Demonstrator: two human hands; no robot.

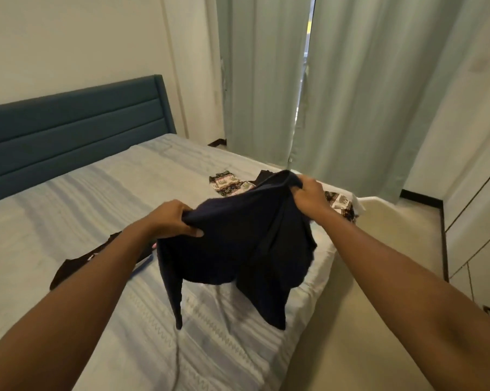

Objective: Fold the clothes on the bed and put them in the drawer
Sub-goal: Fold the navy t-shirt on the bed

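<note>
A dark navy garment (pixel 238 244) hangs in the air above the bed (pixel 83 210), its lower ends dangling down to the sheet. My left hand (pixel 173 218) grips its left upper edge. My right hand (pixel 308 193) grips its right upper edge, a little higher and farther away. A patterned black-and-white garment (pixel 229 184) lies on the bed behind the navy one, partly hidden. Another dark garment (pixel 69 266) lies flat on the sheet under my left forearm.
The bed has a light striped sheet and a blue headboard (pixel 69 131) at the left. Pale green curtains (pixel 351 94) hang behind the bed. Beige floor (pixel 379 277) runs along the bed's right side, with white cabinet fronts (pixel 477 235) at the far right.
</note>
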